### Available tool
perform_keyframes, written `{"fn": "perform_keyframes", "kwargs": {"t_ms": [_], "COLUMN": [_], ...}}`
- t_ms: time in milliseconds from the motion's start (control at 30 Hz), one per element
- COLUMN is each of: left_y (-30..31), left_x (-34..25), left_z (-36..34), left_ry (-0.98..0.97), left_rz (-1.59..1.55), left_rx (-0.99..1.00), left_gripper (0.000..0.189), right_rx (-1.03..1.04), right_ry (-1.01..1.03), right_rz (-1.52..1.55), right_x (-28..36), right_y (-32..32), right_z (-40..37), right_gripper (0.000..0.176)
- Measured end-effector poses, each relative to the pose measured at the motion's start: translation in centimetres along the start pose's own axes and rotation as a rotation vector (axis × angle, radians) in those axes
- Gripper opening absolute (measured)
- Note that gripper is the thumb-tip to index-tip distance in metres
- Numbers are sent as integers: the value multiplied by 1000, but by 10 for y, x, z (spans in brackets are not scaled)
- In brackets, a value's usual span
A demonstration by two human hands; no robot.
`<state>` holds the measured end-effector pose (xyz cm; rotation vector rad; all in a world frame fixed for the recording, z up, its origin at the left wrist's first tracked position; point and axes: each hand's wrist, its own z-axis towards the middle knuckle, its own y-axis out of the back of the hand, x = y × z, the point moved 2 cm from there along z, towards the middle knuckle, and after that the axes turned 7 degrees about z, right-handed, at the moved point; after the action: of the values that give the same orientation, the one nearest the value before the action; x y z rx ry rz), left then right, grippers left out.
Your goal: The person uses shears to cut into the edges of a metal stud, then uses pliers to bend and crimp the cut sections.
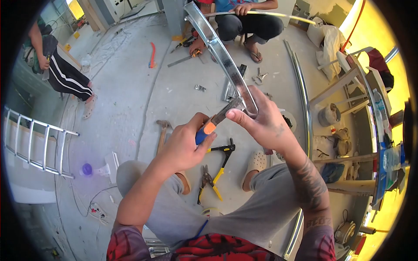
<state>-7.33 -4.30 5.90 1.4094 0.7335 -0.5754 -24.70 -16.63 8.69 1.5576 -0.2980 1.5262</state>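
My left hand (185, 141) is closed round the blue and orange handle of what looks like a flat file (226, 109). The file's grey blade reaches up and right to the near end of a shiny metal channel (226, 61). Gripping that end is my right hand (267, 117), its thumb close to the blade. The channel slants away, up and to the left. On the floor below my hands lie tin snips (209, 183) with yellow and black handles and a yellow and black hand riveter (226, 153). A hammer (163, 130) lies left of my left hand, partly hidden.
A co-worker (248, 26) squats ahead, holding a long thin strip; another person (56, 65) is at left. Long metal profiles (300, 82) lie along the right, near a cluttered bench (352, 187). A ladder (39, 143) is at left. A hacksaw-like tool (183, 60) lies ahead.
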Motion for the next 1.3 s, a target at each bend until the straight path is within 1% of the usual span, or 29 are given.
{"fn": "perform_keyframes", "kwargs": {"t_ms": [33, 100, 133, 267, 333, 400, 467, 500, 567, 600, 667, 700, 767, 800, 833, 867, 900, 967, 1000, 1067, 1100, 1167, 1200, 1267, 1300], "left_y": [-1, -4, -5, -8, -10, -9, -9, -9, -9, -7, -6, -6, -9, -11, -12, -14, -16, -17, -16, -14, -13, -6, -3, 4, 8], "left_x": [-1, 3, 4, 6, 7, 6, 5, 5, 3, 1, 0, 1, 4, 6, 7, 9, 11, 10, 8, 5, 4, 2, 2, 1, 4], "left_z": [0, -1, 1, 1, 0, -1, 0, 0, 1, 2, 3, 4, 4, 4, 5, 5, 4, 3, 3, 2, 2, 2, 0, -1, -2], "left_ry": [1, -27, -60, -86, -123, -113, -104, -97, -85, -65, -46, -38, -30, -107, -185, -187, -179, -170, -148, -122, -120, -126, -112, -126, -6], "left_rz": [2, 18, 41, -29, 34, 31, 28, 22, 11, 50, 91, 66, 41, -5, -50, -48, -54, -62, -27, 3, 38, 77, 113, 139, 166], "left_rx": [-12, -39, -72, -59, -50, -49, -47, -42, -33, -35, -37, -33, -31, -74, -115, -113, -108, -103, -99, -95, -99, -108, -74, -34, 108], "left_gripper": [20, 22, 23, 26, 28, 26, 24, 23, 22, 22, 23, 25, 26, 24, 22, 22, 23, 25, 27, 30, 32, 34, 36, 37, 39], "right_rx": [-30, -60, -52, -15, -6, 3, -30, -30, 33, 37, -70, -70, -38, -38, 6, 49, 49, -26, -25, -98, -94, 29, 23, 65, 43], "right_ry": [-3, -10, -15, 8, -6, -23, 51, 48, -180, -183, -55, -55, -10, -8, -35, -64, -64, 19, 18, 48, 46, -44, -41, -320, -318], "right_rz": [-34, -71, -41, 58, 96, 138, 161, 162, -54, -55, -129, -128, 0, 2, 88, 175, 175, 52, 51, -83, -85, 328, 323, 634, 619], "right_x": [-1, 0, 1, -5, -13, -17, -18, -10, 8, 5, 2, 3, 7, 6, 4, 2, -1, -5, -3, 4, -2, -24, -30, -40, -37], "right_y": [-2, -2, -2, -2, -2, -4, -5, -3, 4, 1, -2, -1, 1, 1, 1, 0, -1, -2, -2, -1, -1, -3, -4, -6, -1], "right_z": [-1, -3, -3, -1, -1, -1, 0, 0, -1, -2, -3, -3, -1, 0, 0, 0, -1, -2, -4, -7, -7, 2, 5, 9, 11], "right_gripper": [63, 63, 64, 67, 68, 69, 70, 70, 78, 78, 72, 72, 72, 72, 73, 74, 74, 75, 75, 67, 67, 63, 63, 66, 66]}}
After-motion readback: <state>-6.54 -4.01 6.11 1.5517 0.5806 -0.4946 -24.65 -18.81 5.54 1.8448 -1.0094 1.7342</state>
